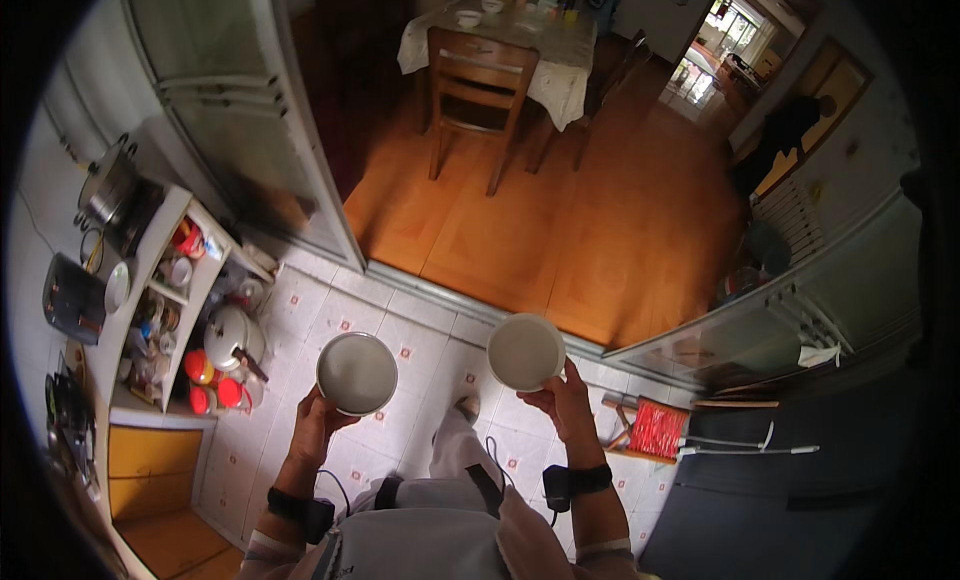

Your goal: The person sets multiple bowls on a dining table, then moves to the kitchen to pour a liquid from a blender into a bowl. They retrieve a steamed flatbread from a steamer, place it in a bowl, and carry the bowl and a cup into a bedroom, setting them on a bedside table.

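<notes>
My left hand (318, 420) is closed on the lower right rim area of a round bowl (357, 374) with a pale rim and a greyish inside. In my right hand (568, 405) is a second, cream-white bowl (526, 351), gripped at its near right edge. Both bowls are held up in front of me, apart from each other, over the tiled floor. Whether either one contains anything I cannot tell. A black band circles each of my wrists.
Ahead, a metal door track (450, 305) separates white tiles from a wooden floor, between glass sliding doors (230, 100). Beyond stand a wooden chair (480, 90) and a cloth-covered table (560, 75). Shelves (150, 280) line the left; a red-seated folding stool (655, 429) is right. A person (785, 135) bends far right.
</notes>
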`<move>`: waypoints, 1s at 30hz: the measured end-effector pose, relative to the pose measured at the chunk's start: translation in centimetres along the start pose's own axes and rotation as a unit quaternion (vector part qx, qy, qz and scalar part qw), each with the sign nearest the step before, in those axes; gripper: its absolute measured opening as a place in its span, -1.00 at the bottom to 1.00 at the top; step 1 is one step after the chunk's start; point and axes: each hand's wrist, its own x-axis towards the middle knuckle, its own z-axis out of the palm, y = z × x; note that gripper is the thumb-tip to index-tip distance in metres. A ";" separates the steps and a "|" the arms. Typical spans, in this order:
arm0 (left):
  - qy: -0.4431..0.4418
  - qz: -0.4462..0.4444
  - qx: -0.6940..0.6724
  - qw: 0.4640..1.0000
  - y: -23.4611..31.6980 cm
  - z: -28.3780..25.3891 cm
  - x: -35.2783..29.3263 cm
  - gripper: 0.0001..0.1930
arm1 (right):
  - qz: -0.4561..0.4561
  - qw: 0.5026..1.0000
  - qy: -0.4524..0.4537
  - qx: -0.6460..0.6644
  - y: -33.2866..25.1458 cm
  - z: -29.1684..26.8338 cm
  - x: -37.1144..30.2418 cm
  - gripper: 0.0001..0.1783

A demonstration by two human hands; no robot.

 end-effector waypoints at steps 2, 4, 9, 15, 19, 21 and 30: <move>0.007 0.001 -0.019 1.000 1.3 3.2 4.0 -0.44 | 0.008 1.000 0.014 -0.006 -3.2 -0.8 3.1 -0.26; 0.028 -0.051 -0.029 0.998 2.7 5.8 8.3 -0.48 | 0.003 1.000 0.010 -0.006 -6.6 -1.7 6.3 -0.26; 0.002 -0.047 -0.038 0.998 6.6 10.5 17.4 -0.53 | -0.022 1.000 0.005 0.018 -14.7 -2.4 14.3 -0.27; -0.006 -0.055 -0.025 0.998 10.9 13.5 31.4 -0.53 | -0.057 0.998 0.027 -0.009 -23.9 -1.6 26.2 -0.46; -0.011 -0.056 -0.022 0.998 14.7 15.1 41.4 -0.55 | -0.084 0.995 0.048 0.037 -29.7 0.0 33.7 -0.42; -0.021 -0.065 -0.011 0.998 17.5 15.8 45.8 -0.56 | -0.083 0.995 0.052 0.031 -32.7 0.9 36.3 -0.47; -0.068 -0.049 0.004 0.996 26.9 22.1 64.9 -0.60 | -0.111 0.990 0.080 0.040 -45.2 1.6 51.2 -0.59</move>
